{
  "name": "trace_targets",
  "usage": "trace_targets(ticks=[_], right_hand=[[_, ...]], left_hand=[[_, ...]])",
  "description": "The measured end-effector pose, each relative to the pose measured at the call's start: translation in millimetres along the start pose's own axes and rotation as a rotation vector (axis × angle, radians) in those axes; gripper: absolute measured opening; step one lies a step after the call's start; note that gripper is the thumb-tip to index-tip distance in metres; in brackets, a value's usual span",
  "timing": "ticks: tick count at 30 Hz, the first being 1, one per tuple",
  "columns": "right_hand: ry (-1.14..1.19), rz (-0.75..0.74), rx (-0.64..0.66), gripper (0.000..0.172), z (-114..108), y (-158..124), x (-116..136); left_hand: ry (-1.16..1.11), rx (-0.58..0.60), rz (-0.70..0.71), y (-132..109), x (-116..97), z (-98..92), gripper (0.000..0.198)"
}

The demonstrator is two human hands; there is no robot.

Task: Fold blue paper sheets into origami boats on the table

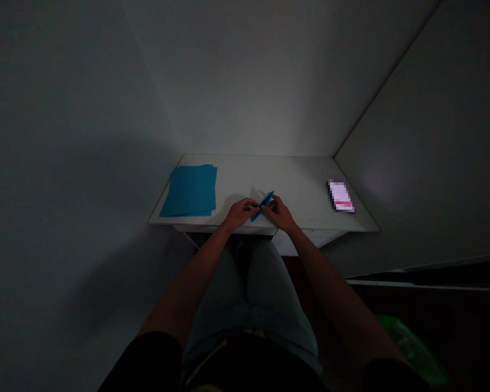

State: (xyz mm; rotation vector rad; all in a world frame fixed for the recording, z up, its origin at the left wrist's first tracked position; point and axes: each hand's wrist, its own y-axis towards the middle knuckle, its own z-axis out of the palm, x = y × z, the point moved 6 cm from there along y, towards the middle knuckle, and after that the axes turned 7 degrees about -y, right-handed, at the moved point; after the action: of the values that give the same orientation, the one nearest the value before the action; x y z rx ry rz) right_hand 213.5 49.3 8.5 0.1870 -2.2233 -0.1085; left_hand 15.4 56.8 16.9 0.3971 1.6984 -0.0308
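Observation:
A small folded piece of blue paper (266,200) is held between my two hands, tilted, just above the front part of the white desk. My left hand (242,211) pinches its left side. On the other side, my right hand (280,213) grips the paper with thumb and fingers. The fingertips of both hands are close together at the middle of the piece. A stack of blue paper sheets (191,190) lies flat at the desk's left end, its edges slightly uneven.
The white desk (294,174) stands between walls at the back, left and right. A phone with a lit, pixelated screen (341,197) lies at its right end. Below at the lower right is a green object (412,348) in the dark.

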Motion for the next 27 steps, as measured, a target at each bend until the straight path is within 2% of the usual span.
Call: trace_targets(ticks=[2, 6, 10, 17, 19, 22, 23, 27], right_hand=[[0.006, -0.011, -0.009, 0.072, -2, -1, 2], [0.026, -0.043, -0.010, 0.057, -8, -5, 10], [0.036, -0.025, -0.012, 0.044, -12, -8, 12], [0.111, 0.023, -0.051, 0.048, -11, -5, 1], [0.131, 0.002, -0.099, 0.055, -11, -3, -2], [0.160, -0.016, -0.125, 0.065, -10, 0, -7], [0.164, -0.017, -0.112, 0.063, -8, 1, -8], [0.139, -0.008, -0.056, 0.050, -7, 1, -6]], left_hand=[[0.014, -0.040, 0.009, 1, 0, -2.8, 0.029], [0.024, -0.067, -0.008, 1, 1, -4.0, 0.044], [0.039, -0.059, -0.039, -1, -3, -3.8, 0.037], [-0.021, -0.129, -0.005, 2, -3, -10.8, 0.018], [-0.044, -0.132, 0.010, 2, -1, -10.6, 0.024], [-0.085, -0.115, -0.007, 3, 3, -8.3, 0.043], [-0.079, -0.109, -0.014, 3, 4, -7.7, 0.045], [0.008, -0.106, -0.030, 3, 1, -7.8, 0.028]])
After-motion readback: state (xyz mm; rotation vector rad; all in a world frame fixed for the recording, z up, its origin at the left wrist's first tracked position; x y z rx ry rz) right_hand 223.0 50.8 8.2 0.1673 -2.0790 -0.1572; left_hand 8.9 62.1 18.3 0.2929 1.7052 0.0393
